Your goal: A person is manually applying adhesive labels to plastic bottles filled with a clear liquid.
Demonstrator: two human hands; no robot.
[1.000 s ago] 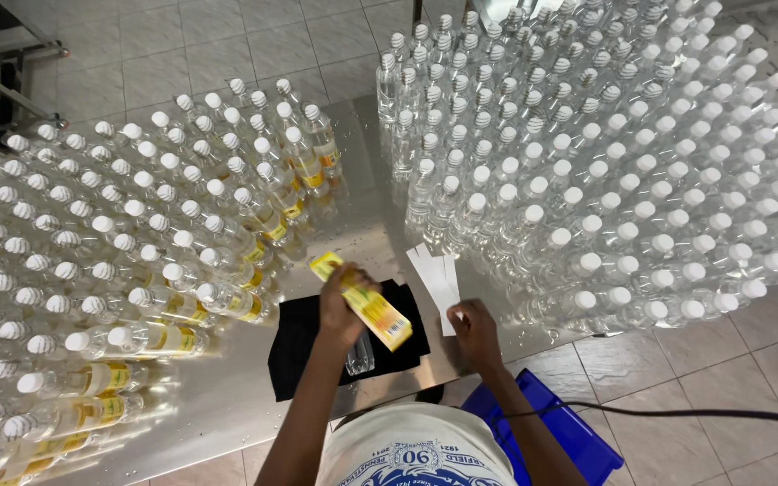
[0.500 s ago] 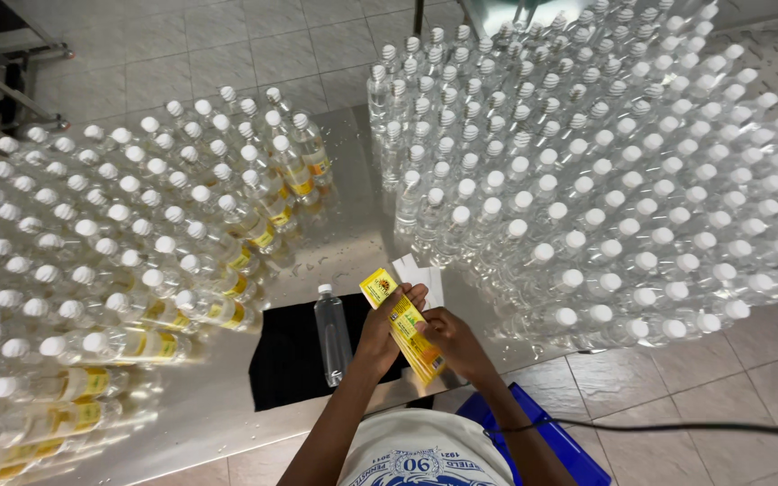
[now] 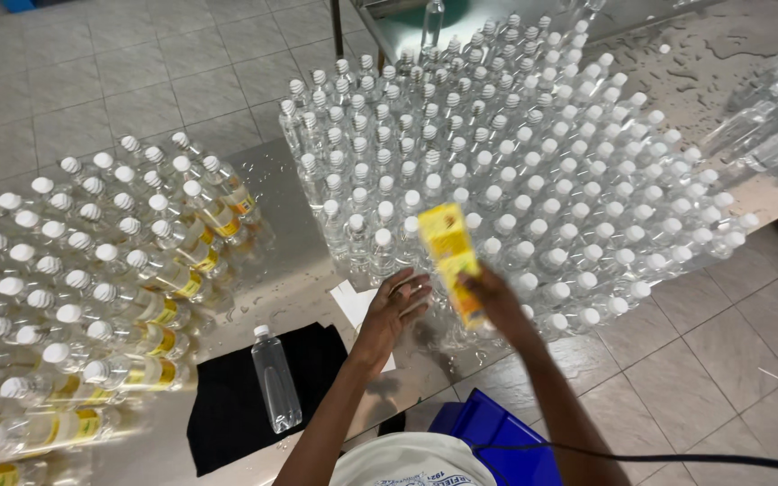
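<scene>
your right hand (image 3: pixel 495 301) closes its fingers on the yellow label strip (image 3: pixel 454 261), which points to 12 o'clock. your left hand (image 3: pixel 396 306) is open beside it, at 9 o'clock, holding nothing. the clear bottle (image 3: pixel 275 378) lies on the black cloth (image 3: pixel 227 409) at 7 o'clock.

Single bottle (image 3: pixel 275 380) lies on cloth (image 3: pixel 236 396) at near edge of tabletop (image 3: pixel 285 189). Left of it: block of labelled bottles (image 3: pixel 92 288). Right & behind: bigger block of unlabelled bottles (image 3: pixel 515 171), reaching far edge. Paper sheet (image 3: pixel 357 301) btwn cloth & right block. Crate (image 3: pixel 488 441) below near edge, on floor.
</scene>
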